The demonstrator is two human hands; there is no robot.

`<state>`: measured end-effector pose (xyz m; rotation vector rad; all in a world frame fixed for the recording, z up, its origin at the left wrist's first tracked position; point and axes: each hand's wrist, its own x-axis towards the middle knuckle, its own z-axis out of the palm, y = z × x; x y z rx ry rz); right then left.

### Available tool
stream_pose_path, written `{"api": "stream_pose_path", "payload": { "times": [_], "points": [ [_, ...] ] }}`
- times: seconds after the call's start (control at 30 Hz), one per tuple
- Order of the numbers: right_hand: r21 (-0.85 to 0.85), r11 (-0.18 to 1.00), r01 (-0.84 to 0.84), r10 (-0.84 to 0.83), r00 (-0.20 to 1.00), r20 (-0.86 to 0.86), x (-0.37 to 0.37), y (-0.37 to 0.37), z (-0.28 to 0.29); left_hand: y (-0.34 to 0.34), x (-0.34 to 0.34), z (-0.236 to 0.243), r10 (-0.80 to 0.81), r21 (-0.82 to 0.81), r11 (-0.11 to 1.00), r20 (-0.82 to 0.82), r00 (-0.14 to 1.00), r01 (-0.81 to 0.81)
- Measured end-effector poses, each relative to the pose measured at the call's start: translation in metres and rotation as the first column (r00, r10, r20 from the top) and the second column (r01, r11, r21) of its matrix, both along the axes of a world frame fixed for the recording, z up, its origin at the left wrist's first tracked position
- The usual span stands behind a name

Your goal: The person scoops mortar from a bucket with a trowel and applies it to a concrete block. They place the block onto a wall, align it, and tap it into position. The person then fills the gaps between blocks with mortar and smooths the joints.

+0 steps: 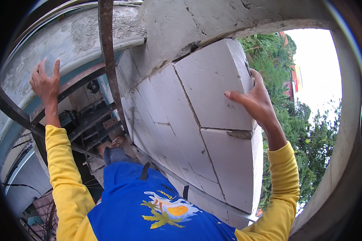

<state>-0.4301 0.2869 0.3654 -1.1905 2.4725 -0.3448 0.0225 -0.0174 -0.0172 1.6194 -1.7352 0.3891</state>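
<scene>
My right hand (258,100) grips the outer edge of a large white lightweight block (213,80). Its thumb presses on the flat face while the fingers wrap round the end. This block sits at the end of a wall of similar white blocks (161,106), with grey mortar in the joints and a dark gap along its grey concrete side. Over on the left, my left hand (46,82) is raised with fingers spread and nothing in it. It is beside a rough grey concrete ledge (78,38); whether it touches the ledge I cannot tell.
A rusty metal bar (106,52) rises between my left hand and the block wall. Dark metal framing (84,124) lies below at left, with a shoe (117,141) near it. Green trees (309,140) show through the opening at right, bordered by a curved concrete edge (342,132).
</scene>
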Motion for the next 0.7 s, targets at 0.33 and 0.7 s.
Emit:
{"api": "stream_pose_path", "payload": {
  "times": [0.33, 0.7],
  "points": [
    [0.067, 0.996, -0.053, 0.061, 0.990, -0.126, -0.014, 0.005, -0.005, -0.002, 0.003, 0.000, -0.017, -0.019, 1.000, 0.025, 1.000, 0.017],
    [0.086, 0.994, -0.067, 0.075, 0.993, -0.091, -0.002, 0.003, -0.001, 0.004, -0.001, 0.011, 0.005, -0.002, 1.000, 0.007, 1.000, -0.005]
  ]
}}
